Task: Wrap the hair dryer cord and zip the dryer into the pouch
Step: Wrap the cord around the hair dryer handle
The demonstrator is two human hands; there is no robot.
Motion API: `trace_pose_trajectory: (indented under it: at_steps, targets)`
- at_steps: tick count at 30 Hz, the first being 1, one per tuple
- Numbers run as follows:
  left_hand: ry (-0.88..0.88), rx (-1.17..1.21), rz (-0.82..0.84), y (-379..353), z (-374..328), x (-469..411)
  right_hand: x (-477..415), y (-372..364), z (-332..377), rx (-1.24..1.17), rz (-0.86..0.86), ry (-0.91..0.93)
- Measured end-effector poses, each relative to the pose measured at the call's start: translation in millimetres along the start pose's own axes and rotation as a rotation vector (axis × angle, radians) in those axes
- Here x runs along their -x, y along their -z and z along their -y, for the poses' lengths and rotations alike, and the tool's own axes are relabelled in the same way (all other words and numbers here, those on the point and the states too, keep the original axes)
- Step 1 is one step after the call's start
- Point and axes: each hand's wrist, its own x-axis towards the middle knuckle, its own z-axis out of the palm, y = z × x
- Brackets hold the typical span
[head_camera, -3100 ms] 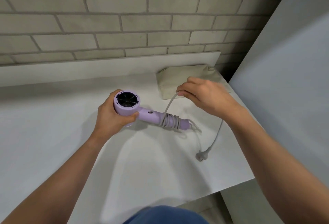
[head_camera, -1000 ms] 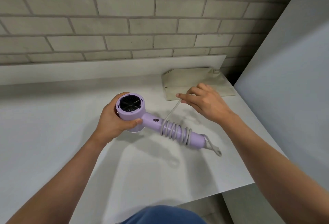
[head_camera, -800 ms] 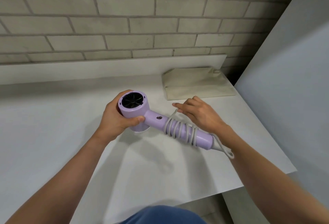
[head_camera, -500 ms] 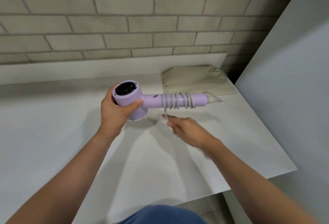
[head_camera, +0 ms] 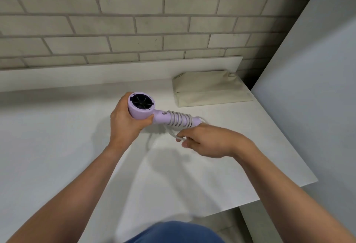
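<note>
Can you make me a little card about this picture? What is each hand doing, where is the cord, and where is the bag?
left hand: holds the purple hair dryer by its round head
right hand: pinches the loose end of the cord, just below the handle
cord: wound in several coils round the handle, with a short piece hanging free
pouch: beige, lying flat at the back right of the counter
dryer in pouch: not yet
plug: hidden

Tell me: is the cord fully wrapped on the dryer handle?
Partly. Coils of the cord circle the hair dryer handle, but a loose length runs to the right hand, which pinches it.
</note>
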Motion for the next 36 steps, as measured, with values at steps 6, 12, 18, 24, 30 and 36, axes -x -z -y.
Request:
trace_pose_trajectory:
  at_steps: [6,12,18,24,30,36]
  targets:
    - [-0.054,-0.016,0.177,7.2,-3.4,2.1,4.2,30.7,-4.7,0.356,-0.326,0.047]
    - [-0.086,-0.019,0.322,18.4,-13.6,-1.2,-6.0,38.8,-28.3,0.431,-0.632,0.192]
    - [-0.021,0.108,0.385,28.7,-10.0,0.9,-17.3,23.8,-48.6,0.332,-0.634,0.186]
    - [0.008,0.202,0.400,31.0,-10.2,5.0,-35.3,-4.8,-41.4,0.252,-0.504,0.171]
    - [0.016,0.312,0.296,30.2,-13.6,4.3,-29.9,-33.5,-31.2,-0.251,-0.350,0.073]
    - [0.111,0.327,0.086,15.4,-10.3,-0.7,-34.1,-81.7,-6.6,-0.401,-0.402,-0.005]
